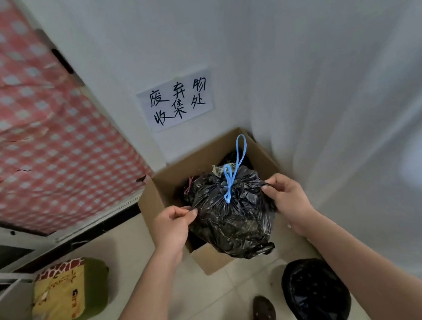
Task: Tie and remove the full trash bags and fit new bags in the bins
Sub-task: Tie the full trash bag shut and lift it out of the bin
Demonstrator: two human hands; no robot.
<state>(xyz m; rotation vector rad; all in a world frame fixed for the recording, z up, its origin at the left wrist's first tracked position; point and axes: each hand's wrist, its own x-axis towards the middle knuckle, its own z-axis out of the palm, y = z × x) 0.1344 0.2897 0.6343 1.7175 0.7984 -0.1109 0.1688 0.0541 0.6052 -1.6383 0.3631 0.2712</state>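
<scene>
Overhead, wall sign point(176, 101) "废弃物收集处"; left hand point(171, 226) and right hand point(288, 197) each pinching blue-tied black bag point(234, 216).

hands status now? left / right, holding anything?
Left hand: closed, fingers pinching the left side of the black trash bag.
Right hand: closed, fingers pinching the bag's right side above the cardboard box.

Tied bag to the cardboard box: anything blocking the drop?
Partly. Both hands, left hand and right hand, pinch the tied black bag over the cardboard box. Another dark bag already sits at the back of the box; the front looks free.
</scene>
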